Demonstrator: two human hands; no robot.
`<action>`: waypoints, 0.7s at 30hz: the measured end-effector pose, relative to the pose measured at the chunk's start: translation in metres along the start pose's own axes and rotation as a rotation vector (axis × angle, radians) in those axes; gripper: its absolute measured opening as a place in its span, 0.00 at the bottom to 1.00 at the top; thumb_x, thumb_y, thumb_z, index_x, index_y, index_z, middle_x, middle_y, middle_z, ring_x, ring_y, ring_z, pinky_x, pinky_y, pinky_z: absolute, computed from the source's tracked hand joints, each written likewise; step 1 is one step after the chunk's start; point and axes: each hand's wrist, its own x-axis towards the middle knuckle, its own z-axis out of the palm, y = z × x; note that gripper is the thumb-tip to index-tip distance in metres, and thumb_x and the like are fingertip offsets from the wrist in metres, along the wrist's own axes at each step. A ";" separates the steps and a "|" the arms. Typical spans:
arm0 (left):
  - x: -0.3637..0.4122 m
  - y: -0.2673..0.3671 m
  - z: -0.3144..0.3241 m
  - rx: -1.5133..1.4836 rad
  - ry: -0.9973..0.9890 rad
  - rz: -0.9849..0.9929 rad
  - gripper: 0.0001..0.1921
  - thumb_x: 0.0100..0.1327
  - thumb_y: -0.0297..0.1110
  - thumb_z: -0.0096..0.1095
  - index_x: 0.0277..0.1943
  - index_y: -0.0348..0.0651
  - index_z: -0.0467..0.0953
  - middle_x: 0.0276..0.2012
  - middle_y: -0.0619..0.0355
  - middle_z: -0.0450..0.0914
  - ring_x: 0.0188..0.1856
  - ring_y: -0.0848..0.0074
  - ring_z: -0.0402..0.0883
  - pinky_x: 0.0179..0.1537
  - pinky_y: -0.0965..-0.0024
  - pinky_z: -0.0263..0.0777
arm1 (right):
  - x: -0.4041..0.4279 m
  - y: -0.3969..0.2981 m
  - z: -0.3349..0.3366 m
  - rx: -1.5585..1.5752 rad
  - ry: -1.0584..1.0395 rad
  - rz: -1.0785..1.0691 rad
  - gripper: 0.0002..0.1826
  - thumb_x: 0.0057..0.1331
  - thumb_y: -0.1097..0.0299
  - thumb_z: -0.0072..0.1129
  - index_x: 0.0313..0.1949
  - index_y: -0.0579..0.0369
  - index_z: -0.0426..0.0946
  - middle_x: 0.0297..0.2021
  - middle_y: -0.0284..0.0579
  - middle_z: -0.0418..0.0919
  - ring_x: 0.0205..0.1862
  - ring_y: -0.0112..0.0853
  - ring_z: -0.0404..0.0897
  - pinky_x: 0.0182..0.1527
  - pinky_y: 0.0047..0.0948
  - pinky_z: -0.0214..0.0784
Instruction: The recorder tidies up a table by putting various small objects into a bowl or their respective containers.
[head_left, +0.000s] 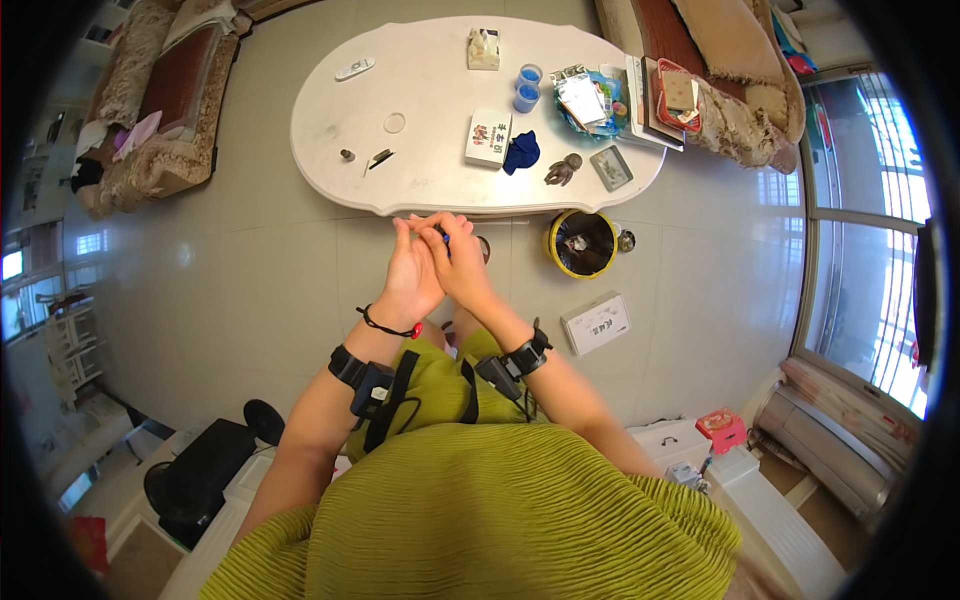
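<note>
My left hand (412, 276) is palm up before the near edge of the white oval table (420, 176), thumb raised and fingers partly hidden behind the other hand. Over it, touching it, my right hand (463, 264) has bent fingers around a small blue object (446, 238), mostly hidden and too small to name. On the table lie a small dark bottle (347, 154), thin dark and pale sticks (382, 158), a clear round lid (394, 123), a white card box (488, 138) and a dark blue cloth (522, 152).
Two blue cups (527, 97), a tissue box (484, 49), a remote control (355, 70), a brown figurine (562, 169) and a cluttered blue basket (616, 94) stand on the table. A yellow-rimmed bin (552, 240) and a white box (597, 323) are on the floor at right.
</note>
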 end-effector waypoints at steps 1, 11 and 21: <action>0.016 0.005 0.000 0.003 0.011 -0.009 0.43 0.73 0.68 0.21 0.70 0.32 0.56 0.70 0.43 0.61 0.74 0.60 0.59 0.74 0.57 0.54 | 0.015 0.006 -0.001 0.001 -0.003 0.025 0.08 0.74 0.71 0.50 0.47 0.62 0.68 0.41 0.49 0.85 0.48 0.41 0.85 0.52 0.38 0.73; 0.177 -0.022 -0.046 0.387 0.064 -0.282 0.32 0.77 0.62 0.34 0.57 0.37 0.71 0.56 0.53 0.76 0.64 0.68 0.71 0.70 0.61 0.58 | 0.113 0.104 -0.061 0.558 0.325 0.426 0.10 0.79 0.70 0.35 0.52 0.62 0.63 0.39 0.60 0.84 0.42 0.42 0.86 0.48 0.33 0.77; 0.380 -0.074 -0.092 1.840 0.734 -0.048 0.66 0.45 0.50 0.82 0.76 0.36 0.38 0.76 0.42 0.44 0.70 0.43 0.57 0.66 0.45 0.64 | 0.085 0.207 -0.117 0.410 0.626 0.688 0.10 0.78 0.69 0.35 0.52 0.59 0.62 0.44 0.60 0.81 0.41 0.45 0.85 0.44 0.41 0.82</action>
